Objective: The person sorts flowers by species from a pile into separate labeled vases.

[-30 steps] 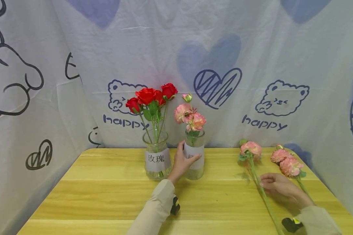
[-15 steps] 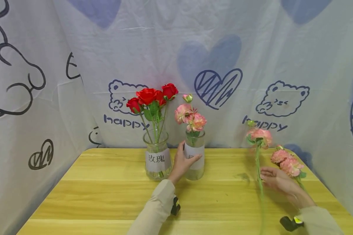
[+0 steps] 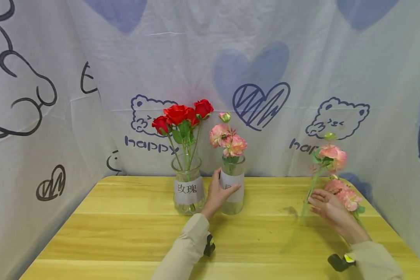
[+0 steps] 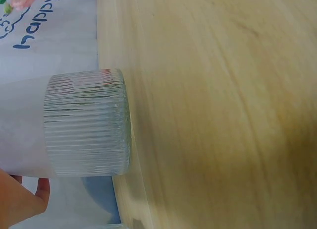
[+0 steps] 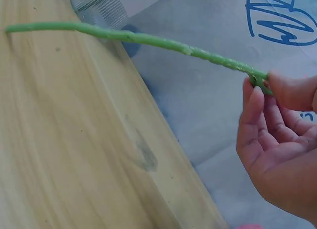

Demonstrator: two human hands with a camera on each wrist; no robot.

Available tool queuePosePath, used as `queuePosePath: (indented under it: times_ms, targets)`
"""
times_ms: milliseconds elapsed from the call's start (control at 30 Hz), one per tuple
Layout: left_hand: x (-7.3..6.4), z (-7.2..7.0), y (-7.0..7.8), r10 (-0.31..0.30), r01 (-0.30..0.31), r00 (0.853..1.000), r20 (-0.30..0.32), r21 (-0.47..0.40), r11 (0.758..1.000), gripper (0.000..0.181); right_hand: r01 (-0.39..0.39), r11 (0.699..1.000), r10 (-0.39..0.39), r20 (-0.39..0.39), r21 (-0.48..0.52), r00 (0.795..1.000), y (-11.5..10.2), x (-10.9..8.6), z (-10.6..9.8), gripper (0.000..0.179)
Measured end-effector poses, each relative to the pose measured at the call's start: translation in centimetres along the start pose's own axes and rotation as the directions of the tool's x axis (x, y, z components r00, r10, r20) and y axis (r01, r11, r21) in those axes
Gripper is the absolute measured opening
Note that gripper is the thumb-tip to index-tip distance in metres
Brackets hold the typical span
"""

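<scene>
My left hand (image 3: pixel 217 197) holds a clear glass vase (image 3: pixel 233 207) from its left side, thumb across the white label. Pink flowers (image 3: pixel 235 145) and a bud stand in that vase. In the left wrist view the vase's ribbed base (image 4: pixel 86 125) rests at the tabletop. My right hand (image 3: pixel 330 208) pinches the green stem (image 5: pixel 148 40) of a pink flower (image 3: pixel 335 157) between thumb and fingertips. The bloom is raised and leans right; the bare stem slants down to the left. Behind that hand, other pink flowers (image 3: pixel 348 197) lie on the table.
To the left of my left hand, a second glass vase (image 3: pixel 189 208) with a white label holds several red roses (image 3: pixel 177 114). A patterned cloth (image 3: pixel 262 23) hangs right behind the wooden table (image 3: pixel 133 233).
My right hand has lifted the pink flower off the table and tilted it upright, then rightward, its stem's lower end swinging left. The left hand stays on the vase.
</scene>
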State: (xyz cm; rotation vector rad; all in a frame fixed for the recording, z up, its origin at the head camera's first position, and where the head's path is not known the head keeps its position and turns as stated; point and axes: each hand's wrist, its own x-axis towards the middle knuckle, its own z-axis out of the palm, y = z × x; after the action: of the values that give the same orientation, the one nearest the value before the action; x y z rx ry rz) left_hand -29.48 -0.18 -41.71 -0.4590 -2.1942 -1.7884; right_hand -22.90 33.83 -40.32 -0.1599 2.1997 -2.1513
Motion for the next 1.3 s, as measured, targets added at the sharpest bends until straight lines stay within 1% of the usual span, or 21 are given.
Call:
queuePosePath:
  times_ms: [33, 200, 267, 400, 500, 567, 633, 733, 833, 933, 1000, 1067, 1133, 1300]
  targets:
    - [0.0, 0.0, 0.0, 0.000, 0.000, 1.000, 0.000, 0.000, 1.000, 0.075, 0.001, 1.000, -0.001, -0.019, 0.014, 1.000, -0.2, 0.0, 0.1, 0.019]
    - [0.0, 0.0, 0.0, -0.002, 0.002, 1.000, -0.002, 0.003, 1.000, 0.075, 0.015, 0.998, -0.010, -0.091, 0.062, 0.996, -1.3, 0.4, 0.3, 0.031]
    - [0.0, 0.1, 0.0, -0.001, 0.001, 1.000, -0.002, 0.005, 1.000, 0.075, 0.038, 0.994, -0.026, -0.113, 0.105, 0.993, -1.7, 0.6, 0.4, 0.027]
    - [0.0, 0.1, 0.0, 0.000, 0.000, 1.000, -0.004, 0.010, 1.000, 0.076, 0.112, 0.971, -0.084, -0.140, 0.209, 0.987, -2.3, 1.1, 0.6, 0.004]
    - [0.0, 0.1, -0.1, 0.001, -0.001, 1.000, -0.003, 0.016, 1.000, 0.076, 0.159, 0.951, -0.120, -0.160, 0.264, 0.980, -2.5, 1.5, 0.8, 0.012]
    - [0.0, 0.1, -0.1, 0.001, -0.001, 1.000, -0.002, 0.017, 1.000, 0.076, 0.178, 0.940, -0.129, -0.180, 0.290, 0.975, -2.6, 1.7, 0.9, 0.014]
    - [0.0, 0.1, -0.1, 0.001, -0.001, 1.000, -0.002, 0.017, 1.000, 0.075, 0.184, 0.932, -0.125, -0.199, 0.312, 0.972, -2.6, 1.9, 1.0, 0.012]
    - [0.0, 0.1, -0.1, 0.003, -0.003, 1.000, -0.004, 0.017, 1.000, 0.076, 0.171, 0.920, -0.091, -0.231, 0.354, 0.969, -3.0, 2.1, 1.1, 0.009]
    - [0.0, 0.1, -0.1, 0.005, -0.005, 1.000, -0.006, 0.021, 1.000, 0.076, 0.166, 0.902, -0.070, -0.244, 0.399, 0.967, -3.4, 2.2, 1.1, 0.009]
    - [0.0, 0.1, -0.1, 0.006, -0.006, 1.000, -0.005, 0.021, 1.000, 0.076, 0.182, 0.891, -0.090, -0.231, 0.416, 0.969, -3.9, 2.4, 1.2, 0.008]
    - [0.0, 0.0, -0.1, 0.002, -0.002, 1.000, -0.004, 0.019, 1.000, 0.076, 0.194, 0.883, -0.105, -0.224, 0.427, 0.969, -4.2, 2.5, 1.3, 0.014]
    - [-0.1, 0.0, 0.0, -0.003, 0.003, 1.000, -0.003, 0.013, 1.000, 0.076, 0.201, 0.881, -0.112, -0.223, 0.428, 0.968, -4.5, 2.6, 1.5, 0.015]
    - [-0.1, 0.0, 0.0, -0.009, 0.009, 1.000, -0.002, 0.010, 1.000, 0.076, 0.206, 0.876, -0.110, -0.236, 0.436, 0.966, -4.9, 2.8, 1.7, 0.015]
    - [-0.1, 0.0, 0.2, -0.012, 0.012, 1.000, -0.002, 0.006, 1.000, 0.077, 0.210, 0.841, -0.083, -0.265, 0.499, 0.961, -5.9, 2.9, 2.2, 0.016]
